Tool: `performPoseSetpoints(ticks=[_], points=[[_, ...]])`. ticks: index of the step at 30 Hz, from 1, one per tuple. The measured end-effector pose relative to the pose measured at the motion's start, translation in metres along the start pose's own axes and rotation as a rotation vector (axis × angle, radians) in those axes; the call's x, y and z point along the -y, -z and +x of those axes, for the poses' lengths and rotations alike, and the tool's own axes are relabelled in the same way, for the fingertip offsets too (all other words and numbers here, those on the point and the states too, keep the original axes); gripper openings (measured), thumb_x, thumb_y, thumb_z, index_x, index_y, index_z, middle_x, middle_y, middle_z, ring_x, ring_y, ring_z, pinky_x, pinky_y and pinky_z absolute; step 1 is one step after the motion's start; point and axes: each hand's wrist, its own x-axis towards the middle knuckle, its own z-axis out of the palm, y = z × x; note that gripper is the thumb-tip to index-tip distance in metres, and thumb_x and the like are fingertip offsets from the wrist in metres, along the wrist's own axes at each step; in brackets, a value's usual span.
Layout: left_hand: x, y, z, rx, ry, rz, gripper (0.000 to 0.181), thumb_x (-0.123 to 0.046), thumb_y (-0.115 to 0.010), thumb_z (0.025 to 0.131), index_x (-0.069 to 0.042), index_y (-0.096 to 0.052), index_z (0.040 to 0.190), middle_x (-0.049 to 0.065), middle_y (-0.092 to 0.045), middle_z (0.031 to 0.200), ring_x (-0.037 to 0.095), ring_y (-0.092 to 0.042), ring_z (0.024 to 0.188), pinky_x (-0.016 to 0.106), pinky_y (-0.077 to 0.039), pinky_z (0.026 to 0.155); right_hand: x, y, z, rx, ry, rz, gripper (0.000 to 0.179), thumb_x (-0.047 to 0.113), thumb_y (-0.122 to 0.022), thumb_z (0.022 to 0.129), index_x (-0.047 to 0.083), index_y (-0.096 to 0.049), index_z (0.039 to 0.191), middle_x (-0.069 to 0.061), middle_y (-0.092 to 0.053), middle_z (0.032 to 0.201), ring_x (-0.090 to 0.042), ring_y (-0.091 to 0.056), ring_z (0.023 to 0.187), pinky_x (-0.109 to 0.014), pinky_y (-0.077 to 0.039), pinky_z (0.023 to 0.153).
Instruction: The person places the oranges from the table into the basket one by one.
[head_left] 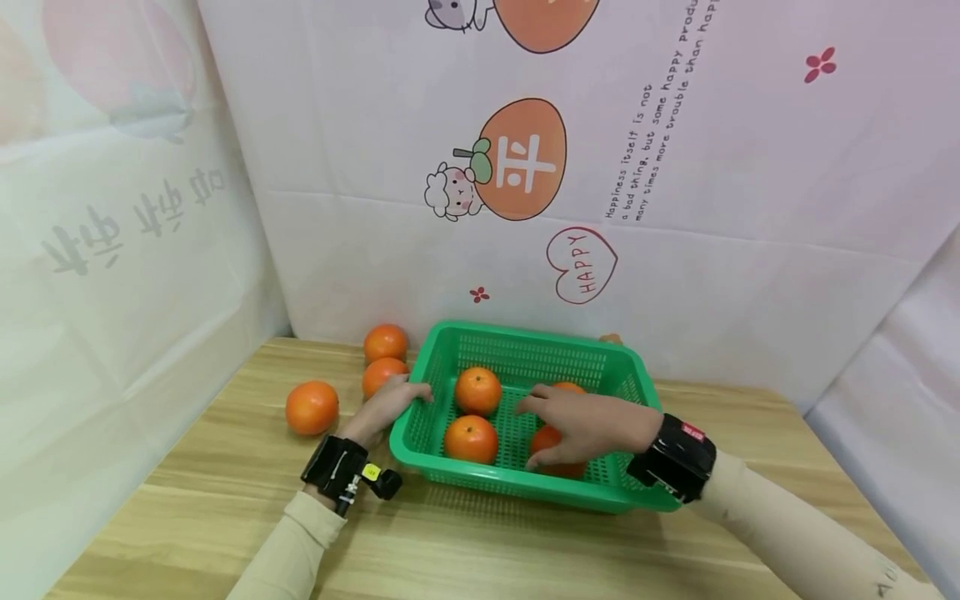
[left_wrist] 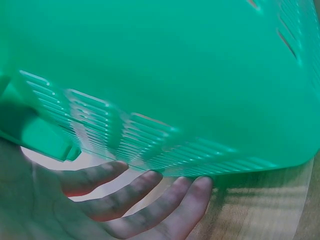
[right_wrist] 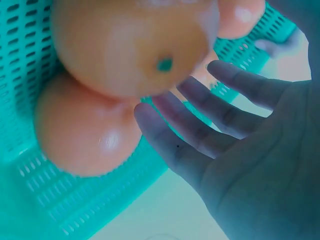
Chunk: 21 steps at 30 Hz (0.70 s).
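A green plastic basket [head_left: 510,481] with slotted walls stands on the wooden table. Several oranges lie inside it, two on the left, a front orange [head_left: 471,440] and a back orange [head_left: 478,392], others partly hidden under my right hand. My left hand [head_left: 386,408] grips the basket's left rim; in the left wrist view its fingers [left_wrist: 190,205] lie along the outside of the slotted wall. Over the basket's right half reaches my right hand [head_left: 588,425], fingers spread and loosely bent. The right wrist view has its fingertips right at the edge of a large orange [right_wrist: 135,45].
Left of the basket sit three more oranges: one at the back [head_left: 386,343], one close to my left hand [head_left: 380,375], one farther left [head_left: 312,407]. A printed white cloth [head_left: 360,250] hangs right behind the basket. Pale cloth also hangs at both sides.
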Motion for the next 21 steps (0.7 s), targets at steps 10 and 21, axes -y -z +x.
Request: performPoseSetpoints(ticks=[10, 21], points=[[0.002, -0.001, 0.001, -0.007, 0.011, -0.003, 0.067, -0.016, -0.055, 0.088, 0.007, -0.045, 0.150, 0.031, -0.061, 0.142, 0.035, -0.071, 0.116, 0.042, -0.066, 0.087, -0.021, 0.018, -0.045, -0.151, -0.067, 0.128, 0.061, 0.056, -0.072, 0.094, 0.016, -0.060, 0.140, -0.010, -0.060, 0.138, -0.025, -0.063, 0.120, -0.045, -0.059, 0.100], [0.003, 0.000, 0.001, -0.004, 0.001, -0.002, 0.065, -0.017, -0.055, 0.088, 0.007, -0.047, 0.148, 0.032, -0.064, 0.137, 0.033, -0.074, 0.110, 0.041, -0.066, 0.085, -0.047, 0.017, -0.095, -0.413, -0.196, 0.224, 0.059, 0.040, -0.072, 0.098, 0.007, -0.056, 0.144, -0.017, -0.061, 0.142, -0.041, -0.061, 0.126, -0.057, -0.059, 0.095]])
